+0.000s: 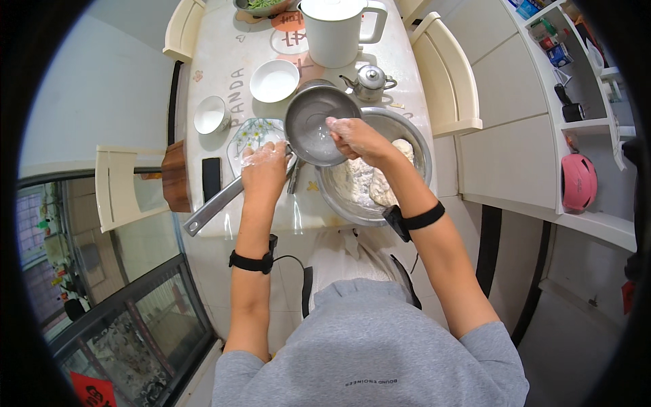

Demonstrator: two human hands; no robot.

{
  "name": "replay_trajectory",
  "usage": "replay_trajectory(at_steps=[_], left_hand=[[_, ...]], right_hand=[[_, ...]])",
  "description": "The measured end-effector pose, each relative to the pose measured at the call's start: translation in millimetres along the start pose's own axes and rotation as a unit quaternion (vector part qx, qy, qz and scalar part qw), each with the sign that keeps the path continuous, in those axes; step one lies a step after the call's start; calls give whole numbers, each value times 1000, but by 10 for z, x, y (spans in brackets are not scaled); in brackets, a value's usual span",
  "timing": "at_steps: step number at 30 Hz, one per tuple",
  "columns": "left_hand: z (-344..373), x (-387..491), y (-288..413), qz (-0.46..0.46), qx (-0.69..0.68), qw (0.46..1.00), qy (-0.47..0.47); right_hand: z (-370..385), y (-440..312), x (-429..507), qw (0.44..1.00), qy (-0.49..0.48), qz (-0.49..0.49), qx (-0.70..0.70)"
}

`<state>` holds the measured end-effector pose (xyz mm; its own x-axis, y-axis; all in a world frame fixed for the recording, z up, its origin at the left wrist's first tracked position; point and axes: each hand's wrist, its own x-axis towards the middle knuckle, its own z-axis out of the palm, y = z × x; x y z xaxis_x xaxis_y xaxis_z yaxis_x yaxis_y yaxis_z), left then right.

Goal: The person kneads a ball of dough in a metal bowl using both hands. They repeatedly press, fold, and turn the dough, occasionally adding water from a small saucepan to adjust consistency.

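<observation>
My left hand (265,164), dusted white with flour, grips the long handle of a grey metal water dipper (320,122). The dipper's round bowl overlaps the left rim of a large stainless-steel basin (425,178). Shiny liquid shows in its bottom. Over the right side of the dipper is my right hand (358,140), its fingers curled together and floury at the tips. No object shows in it, though its palm is hidden. Lumpy pale dough (381,185) and loose flour (351,180) lie in the basin below, partly covered by the dipper and my right forearm.
A patterned plate (244,133) lies behind my left hand, with a phone (211,180) to its left. Two white bowls (274,81), a small metal teapot (371,81) and a tall white kettle (333,35) stand farther back. Chairs (447,76) flank the table (224,51).
</observation>
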<state>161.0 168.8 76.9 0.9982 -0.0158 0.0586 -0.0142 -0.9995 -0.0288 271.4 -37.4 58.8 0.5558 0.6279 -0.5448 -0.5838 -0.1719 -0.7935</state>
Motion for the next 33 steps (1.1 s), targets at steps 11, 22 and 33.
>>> replay_trajectory(at_steps=[11, 22, 33], left_hand=[[-116, -87, -264, -64, 11, 998, -20], [-78, -72, -113, -15, 5, 1000, -5], [-46, 17, 127, 15, -4, 1000, -15]], right_hand=[[-206, 1004, 43, 999, 41, 18, 12], [-72, 319, -73, 917, 280, -256, -124], [177, 361, 451, 960, 131, -46, -244]])
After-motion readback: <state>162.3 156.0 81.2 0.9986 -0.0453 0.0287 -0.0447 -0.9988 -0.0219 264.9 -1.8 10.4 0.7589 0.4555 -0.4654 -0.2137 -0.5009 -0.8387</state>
